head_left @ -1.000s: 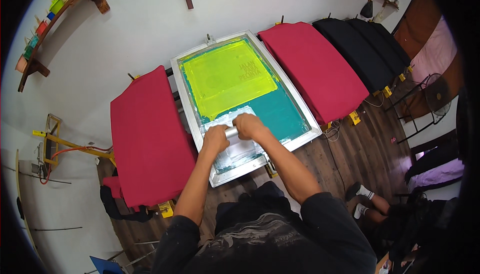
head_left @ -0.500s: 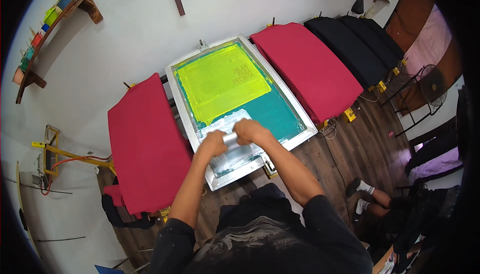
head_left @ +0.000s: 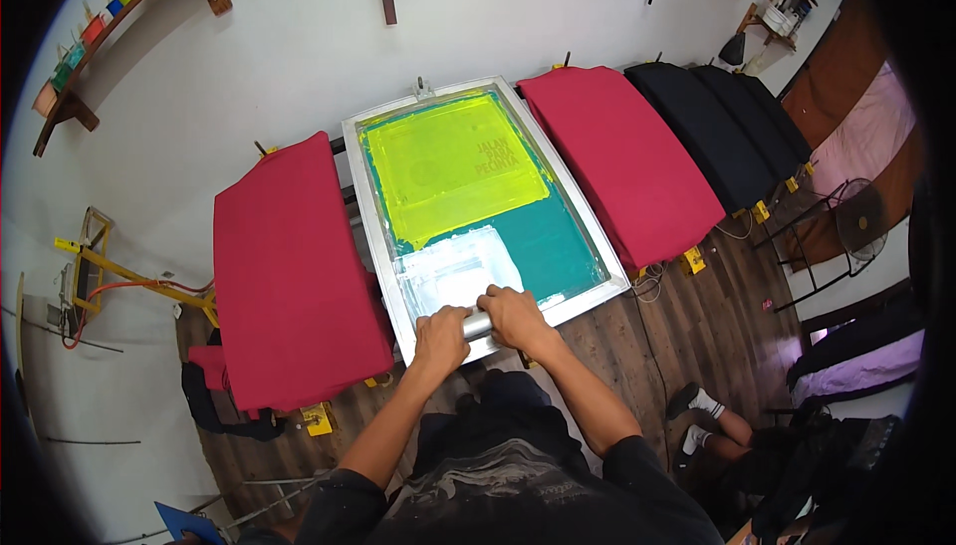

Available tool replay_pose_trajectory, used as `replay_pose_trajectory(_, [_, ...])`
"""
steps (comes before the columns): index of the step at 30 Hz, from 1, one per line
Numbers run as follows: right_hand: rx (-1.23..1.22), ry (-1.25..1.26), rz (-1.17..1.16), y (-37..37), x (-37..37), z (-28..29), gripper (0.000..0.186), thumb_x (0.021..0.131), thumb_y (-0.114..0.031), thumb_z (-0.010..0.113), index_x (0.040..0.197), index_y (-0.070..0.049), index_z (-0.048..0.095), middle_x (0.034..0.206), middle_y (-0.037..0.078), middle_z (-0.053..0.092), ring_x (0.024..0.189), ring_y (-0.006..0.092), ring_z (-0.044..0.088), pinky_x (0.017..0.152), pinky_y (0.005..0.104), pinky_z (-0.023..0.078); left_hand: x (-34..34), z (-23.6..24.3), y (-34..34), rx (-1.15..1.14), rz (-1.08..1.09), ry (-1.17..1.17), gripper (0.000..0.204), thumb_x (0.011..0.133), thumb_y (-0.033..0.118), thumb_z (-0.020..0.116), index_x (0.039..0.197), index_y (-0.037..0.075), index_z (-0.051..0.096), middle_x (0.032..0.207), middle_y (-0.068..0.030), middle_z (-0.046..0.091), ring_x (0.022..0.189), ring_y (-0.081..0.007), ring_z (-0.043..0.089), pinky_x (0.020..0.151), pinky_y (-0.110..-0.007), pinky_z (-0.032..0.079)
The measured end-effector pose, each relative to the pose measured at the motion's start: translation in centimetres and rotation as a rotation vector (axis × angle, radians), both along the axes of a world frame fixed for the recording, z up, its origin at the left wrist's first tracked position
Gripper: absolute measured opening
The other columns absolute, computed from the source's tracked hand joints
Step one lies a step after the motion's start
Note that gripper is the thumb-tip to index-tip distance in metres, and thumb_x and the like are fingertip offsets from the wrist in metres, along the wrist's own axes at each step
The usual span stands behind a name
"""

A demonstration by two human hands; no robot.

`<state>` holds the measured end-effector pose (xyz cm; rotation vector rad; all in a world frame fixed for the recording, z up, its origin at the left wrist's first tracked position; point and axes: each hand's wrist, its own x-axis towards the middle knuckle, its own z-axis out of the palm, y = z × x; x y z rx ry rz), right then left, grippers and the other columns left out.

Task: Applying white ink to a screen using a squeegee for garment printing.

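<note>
A screen-printing frame (head_left: 607, 278) with a metal rim lies in front of me. Its mesh has a bright yellow-green area (head_left: 428, 166) at the far end and a teal area (head_left: 546, 236) nearer. White ink (head_left: 468, 256) covers the near left of the mesh. Both my hands grip the metallic handle of a squeegee (head_left: 479, 324) at the frame's near end. My left hand (head_left: 442, 339) is closed round its left end, and my right hand (head_left: 516, 318) round the right. The squeegee's blade is hidden by the handle and my hands.
Red fabric covers the boards left (head_left: 289, 276) and right (head_left: 627, 156) of the frame. Black-covered boards (head_left: 687, 117) stand farther right. A wooden shelf (head_left: 129, 37) with coloured pots hangs at left. A standing fan (head_left: 859, 221) and a seated person's leg (head_left: 732, 428) are at right.
My hands have drawn the squeegee toward me, to the frame's near edge. More of the white ink patch now shows beyond it. The whole view has shifted slightly.
</note>
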<state>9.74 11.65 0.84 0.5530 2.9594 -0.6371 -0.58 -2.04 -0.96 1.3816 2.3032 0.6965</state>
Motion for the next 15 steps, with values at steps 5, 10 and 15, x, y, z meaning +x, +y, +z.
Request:
replay_pose_trajectory(5, [-0.014, -0.022, 0.037, 2.6, -2.0, 1.3, 0.032, 0.065, -0.008, 0.072, 0.096, -0.008, 0.068, 0.097, 0.013, 0.066, 0.092, 0.0344, 0.065, 0.076, 0.0464, 0.054, -2.8, 2.4, 2.6, -0.132, -0.029, -0.009, 0.036, 0.072, 0.006, 0.065, 0.106, 0.011, 0.072, 0.095, -0.0180, 0.071, 0.093, -0.0361, 0.067, 0.083, -0.051, 0.048])
replay_pose_trajectory(10, [0.018, -0.099, 0.050, 5.8, -7.8, 1.0, 0.030, 0.068, -0.012, 0.076, 0.097, -0.012, 0.070, 0.103, 0.011, 0.068, 0.097, 0.0317, 0.067, 0.080, 0.0487, 0.052, -7.5, 1.7, 5.4, -0.123, 0.013, 0.044, 0.036, 0.071, 0.005, 0.064, 0.106, 0.012, 0.071, 0.096, -0.0182, 0.070, 0.094, -0.0367, 0.067, 0.084, -0.050, 0.052])
replay_pose_trajectory(15, [0.003, -0.183, 0.092, 6.6, -9.9, -0.5, 0.031, 0.068, -0.012, 0.076, 0.099, -0.010, 0.071, 0.108, 0.014, 0.068, 0.097, 0.0321, 0.068, 0.083, 0.0471, 0.054, -9.2, 0.1, 6.0, -0.183, 0.008, -0.040, 0.039, 0.070, 0.002, 0.065, 0.107, 0.011, 0.069, 0.097, -0.0196, 0.070, 0.094, -0.0384, 0.067, 0.083, -0.048, 0.054])
